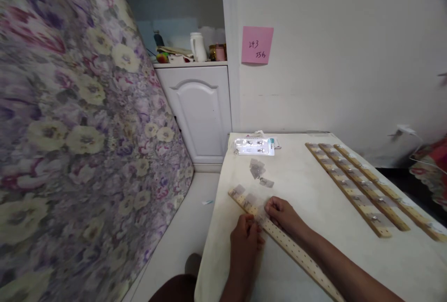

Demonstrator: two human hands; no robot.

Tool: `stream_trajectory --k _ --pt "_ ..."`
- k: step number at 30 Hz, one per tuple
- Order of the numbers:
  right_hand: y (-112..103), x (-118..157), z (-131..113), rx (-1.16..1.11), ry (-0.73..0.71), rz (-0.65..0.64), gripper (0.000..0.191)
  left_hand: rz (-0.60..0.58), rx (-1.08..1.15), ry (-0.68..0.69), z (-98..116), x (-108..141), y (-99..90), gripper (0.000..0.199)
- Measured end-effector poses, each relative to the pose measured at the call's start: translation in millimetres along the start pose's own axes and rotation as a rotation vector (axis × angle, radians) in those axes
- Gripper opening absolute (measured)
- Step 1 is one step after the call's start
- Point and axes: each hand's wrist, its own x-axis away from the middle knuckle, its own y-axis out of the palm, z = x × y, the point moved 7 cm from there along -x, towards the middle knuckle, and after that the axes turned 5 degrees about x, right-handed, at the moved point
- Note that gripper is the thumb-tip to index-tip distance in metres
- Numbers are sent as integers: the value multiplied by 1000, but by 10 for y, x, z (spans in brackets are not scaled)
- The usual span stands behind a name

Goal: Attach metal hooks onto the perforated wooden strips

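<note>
A pale wooden strip with rows of holes (296,251) lies slantwise on the table, clear square adhesive hooks (248,201) sitting along its far end. Over the strip, a clear adhesive hook (259,216) is between my two hands. My left hand (244,241) is closed at the strip's left edge, its fingertips pinched at this hook's near side. From the right, my right hand (283,213) pinches at the hook's other side; the fingers partly hide it. Beyond the strip lie several loose clear hooks (257,169) in a small pile.
A clear blister pack (254,147) rests at the table's back edge. Three wooden strips with hooks (349,185) lie side by side on the right. A floral curtain (87,129) hangs at left, beside a white cabinet (199,111). A pink note (257,44) is on the wall.
</note>
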Motion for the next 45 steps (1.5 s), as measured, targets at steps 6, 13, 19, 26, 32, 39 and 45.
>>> stream_trajectory --k 6,13,19,26,32,39,45 --pt "-30 -114 52 66 19 -1 21 11 -103 17 70 14 -28 20" --pt "-12 -108 122 28 44 -25 15 18 -386 267 224 103 -63 29" --pt "-6 -81 146 -3 78 -22 14 -14 -455 264 268 161 -39 37" --pt "-18 -68 157 27 74 16 11 -46 -618 227 230 178 -44 46" --pt "-24 -52 157 28 78 48 11 -22 -745 191 138 166 -27 51" --pt "-36 -50 156 41 85 51 12 -21 -732 200 117 177 -24 55" --pt "-44 -37 119 42 64 58 13 -19 -703 247 174 196 -19 52"
